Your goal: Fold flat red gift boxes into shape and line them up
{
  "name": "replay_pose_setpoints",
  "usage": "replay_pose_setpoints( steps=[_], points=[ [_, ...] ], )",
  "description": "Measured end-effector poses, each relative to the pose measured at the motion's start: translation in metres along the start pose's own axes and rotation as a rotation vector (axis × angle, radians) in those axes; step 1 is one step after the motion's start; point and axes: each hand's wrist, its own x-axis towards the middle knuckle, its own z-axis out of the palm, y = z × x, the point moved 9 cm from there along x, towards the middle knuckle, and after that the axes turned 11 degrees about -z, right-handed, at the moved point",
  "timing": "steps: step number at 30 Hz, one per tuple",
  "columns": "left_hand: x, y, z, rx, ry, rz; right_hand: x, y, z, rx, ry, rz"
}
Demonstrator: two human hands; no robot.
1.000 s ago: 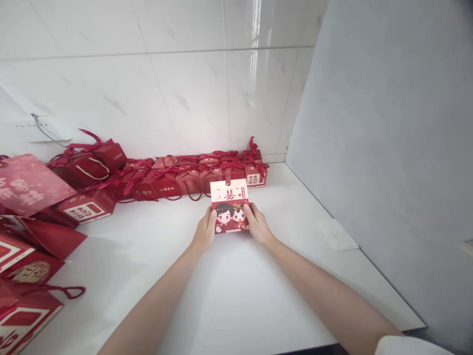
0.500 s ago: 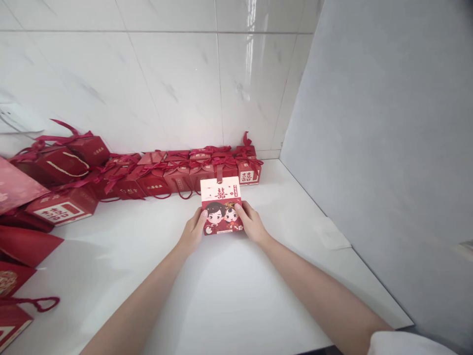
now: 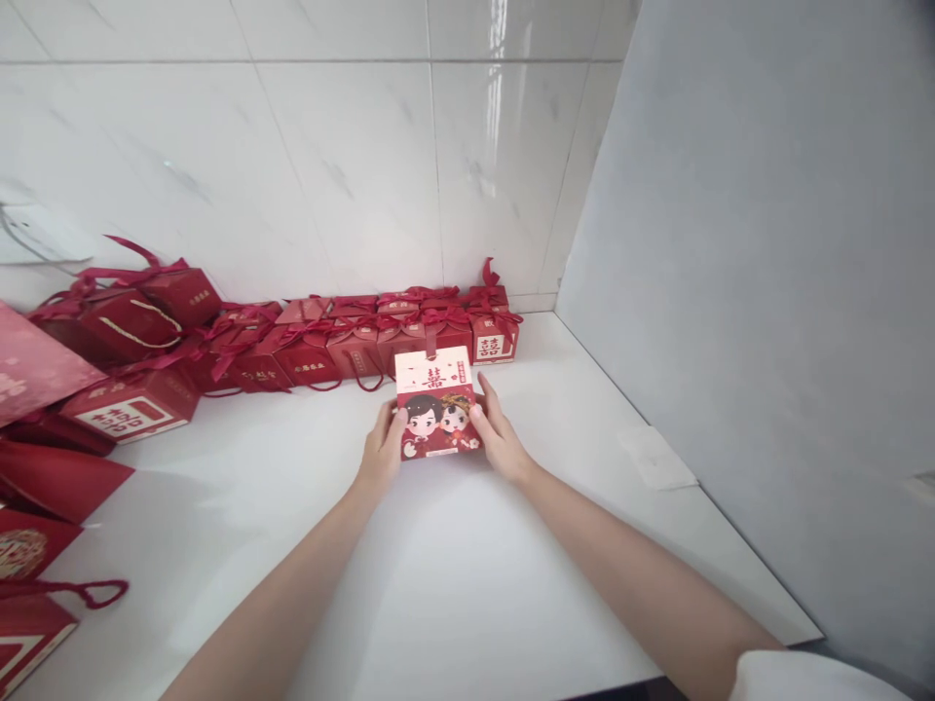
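Observation:
Between my two hands is a red and cream gift box (image 3: pixel 438 428) printed with two cartoon figures and a double-happiness sign. A red ribbon loop rises from its top edge. My left hand (image 3: pixel 381 443) grips the box's left side, thumb on the front. On the right side my right hand (image 3: pixel 501 433) presses its thumb to the front, with the index finger lifted a little off the box; the other fingers are mostly hidden behind it. Just behind the box stands a row of red gift boxes (image 3: pixel 355 350) tied with ribbons.
More red boxes (image 3: pixel 131 409) and a pink box (image 3: pixel 40 365) crowd the left side of the white table (image 3: pixel 453 584). A tiled wall (image 3: pixel 328 166) closes off the back, and a grey panel (image 3: pixel 766 292) borders the right. A white tissue-like sheet (image 3: pixel 657 456) lies by that panel.
My right index finger has lifted away from the box's side. The box's front has tipped slightly, and the view has shifted a little.

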Motion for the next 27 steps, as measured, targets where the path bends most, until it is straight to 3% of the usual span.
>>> replay_pose_setpoints(
  steps=[3,5,7,11,14,27],
  points=[
    [0.004,-0.004,-0.020,-0.146,0.177,-0.008,-0.003,-0.024,0.019,-0.041,-0.184,-0.231],
    [0.006,-0.005,-0.024,-0.205,0.191,-0.005,-0.005,-0.027,0.025,-0.109,-0.230,-0.262],
    [0.007,-0.004,-0.017,-0.266,0.099,-0.011,-0.005,-0.022,0.023,-0.137,-0.185,-0.198],
    [-0.008,0.010,0.015,-0.226,-0.241,0.056,-0.004,-0.016,0.005,-0.210,-0.009,-0.094],
    [-0.023,0.021,0.026,-0.100,-0.327,0.169,-0.006,-0.018,-0.004,-0.282,0.062,-0.064],
    [-0.027,0.025,0.007,0.109,-0.089,0.235,-0.009,-0.027,-0.007,-0.275,0.117,-0.122]
  ],
)
